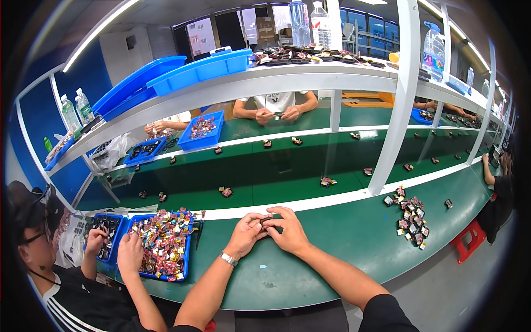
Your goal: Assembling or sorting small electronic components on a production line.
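Small dark part (265,221) above the table (276,282), near its far edge.
The left hand (246,235) and the right hand (289,231) both grasp it in a fingertip grip, which hides much of it; if one grip becomes loose, the part could slip onto the table, because it is so small.

Bright light from ceiling tubes (100,34), bowed edges

Before me, a green tabletop (343,235) carries a heaped blue tray (187,260) at my left; at my right lie a loose component pile (412,218) and a lone component (448,204).
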Demonstrator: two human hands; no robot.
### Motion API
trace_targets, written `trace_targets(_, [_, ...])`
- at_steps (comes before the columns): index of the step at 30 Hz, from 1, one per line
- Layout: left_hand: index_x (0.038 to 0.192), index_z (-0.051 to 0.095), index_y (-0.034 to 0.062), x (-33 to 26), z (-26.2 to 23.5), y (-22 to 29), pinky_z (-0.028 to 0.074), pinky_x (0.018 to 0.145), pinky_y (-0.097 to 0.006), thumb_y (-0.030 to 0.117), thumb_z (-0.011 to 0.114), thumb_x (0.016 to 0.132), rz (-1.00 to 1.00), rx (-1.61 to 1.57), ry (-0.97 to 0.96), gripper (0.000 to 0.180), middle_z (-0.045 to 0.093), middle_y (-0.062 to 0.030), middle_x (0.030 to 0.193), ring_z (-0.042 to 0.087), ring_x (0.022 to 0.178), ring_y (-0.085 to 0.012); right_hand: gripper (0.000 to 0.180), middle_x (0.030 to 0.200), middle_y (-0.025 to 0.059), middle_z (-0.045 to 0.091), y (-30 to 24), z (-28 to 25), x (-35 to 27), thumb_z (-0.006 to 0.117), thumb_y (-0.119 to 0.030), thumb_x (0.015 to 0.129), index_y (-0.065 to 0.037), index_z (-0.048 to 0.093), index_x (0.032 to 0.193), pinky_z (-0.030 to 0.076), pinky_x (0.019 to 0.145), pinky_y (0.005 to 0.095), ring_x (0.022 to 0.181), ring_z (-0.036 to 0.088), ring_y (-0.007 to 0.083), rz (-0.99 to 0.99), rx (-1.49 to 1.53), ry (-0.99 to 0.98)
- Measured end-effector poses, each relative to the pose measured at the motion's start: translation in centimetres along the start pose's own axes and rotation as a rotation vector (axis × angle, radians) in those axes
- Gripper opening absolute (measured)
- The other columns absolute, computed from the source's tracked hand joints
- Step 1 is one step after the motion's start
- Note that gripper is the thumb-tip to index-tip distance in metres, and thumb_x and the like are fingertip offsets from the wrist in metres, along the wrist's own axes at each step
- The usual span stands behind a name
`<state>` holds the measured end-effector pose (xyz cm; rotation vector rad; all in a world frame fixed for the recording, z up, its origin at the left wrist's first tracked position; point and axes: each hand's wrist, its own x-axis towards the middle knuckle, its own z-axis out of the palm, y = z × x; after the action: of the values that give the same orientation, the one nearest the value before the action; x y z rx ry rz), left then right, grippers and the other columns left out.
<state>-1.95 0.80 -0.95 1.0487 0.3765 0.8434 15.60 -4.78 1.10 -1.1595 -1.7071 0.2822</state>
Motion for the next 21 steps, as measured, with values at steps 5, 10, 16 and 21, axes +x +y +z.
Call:
trace_targets(5, [0.121,0.048,0.0053,-0.1,0.6,-0.1,0.052,0.095,-0.036,0.004,0.049,0.099,0.011,0.036,0.044,0.022,0.06,-0.0113,0.124,0.061,0.11,-0.0186,0.019,0.126,0.0081,0.06,0.0,0.6,-0.3,0.071,-0.007,0.078,-0.01,0.074,0.097,0.043,0.102,0.0411,0.121,0.051,0.0304,0.047,0.054,-0.008])
trace_targets(10, [0.121,0.047,0.0047,0.2,0.8,0.0,0.052,0.095,-0.036,0.006,0.051,0.099,0.0,0.06,0.092,0.023,0.06,-0.0117,0.124,0.061,0.11,-0.019,0.021,0.121,0.0088,0.061,0.2,0.5,0.0,0.07,-0.004,0.078,-0.007,0.071,0.098,0.047,0.096,0.0393,0.116,0.054,0.0308,-0.017,-0.012,0.013])
trace_targets(16, [0.124,0.045,0.0039,0.2,0.9,0.0,0.053,0.095,-0.037,0.008,0.052,0.099,-0.027,0.045,0.105,0.026,0.062,-0.0101,0.117,0.061,0.107,-0.0188,0.018,0.105,0.0079,0.061,0.2,0.2,0.3,0.07,0.0,0.076,-0.005,0.067,0.093,0.054,0.077,0.0346,0.097,0.06,0.0274,-0.174,-0.094,0.087])
trace_targets(21, [0.125,0.044,0.0025,0.1,0.9,0.1,0.053,0.095,-0.035,0.006,0.045,0.101,-0.042,0.064,0.134,0.024,0.062,-0.0108,0.117,0.061,0.107,-0.0176,0.018,0.101,0.0082,0.061,-0.5,0.2,0.4,0.071,-0.001,0.075,-0.004,0.067,0.092,0.054,0.075,0.0347,0.093,0.061,0.0262,-0.215,-0.151,0.083])
